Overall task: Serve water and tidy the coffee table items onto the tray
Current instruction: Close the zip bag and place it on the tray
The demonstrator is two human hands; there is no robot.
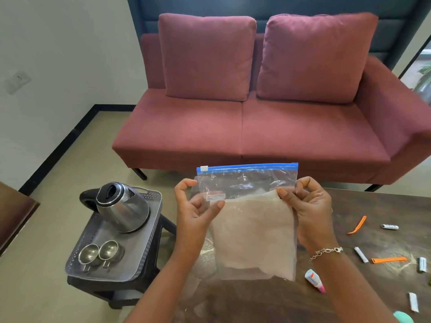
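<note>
At far left, a clear plastic tray (152, 220) is being carried on a dark woven stool (130, 290) that is standing beside the bench (373, 210). A steel kettle (122, 207) with a black handle is sitting upright at the far end of the tray, and two small steel cups (100, 252) are resting side by side at its near end, touching each other. In the middle, a clear zip bag (250, 220) with a blue seal strip is being held upright above the near left part of the bench; a pale folded cloth (254, 231) is filling its lower part. The bag's left edge is being pinched by the left hand (194, 213), with thumb and fingers closed on the plastic. Its right edge is being gripped in the same way by the right hand (312, 210), which is wearing a bracelet at the wrist. To the right, small items are lying scattered and apart on the bench: two orange clips (388, 260), several small white tubes (361, 254) and a pink-capped bottle (314, 280). A maroon sofa (256, 127) is standing behind
</note>
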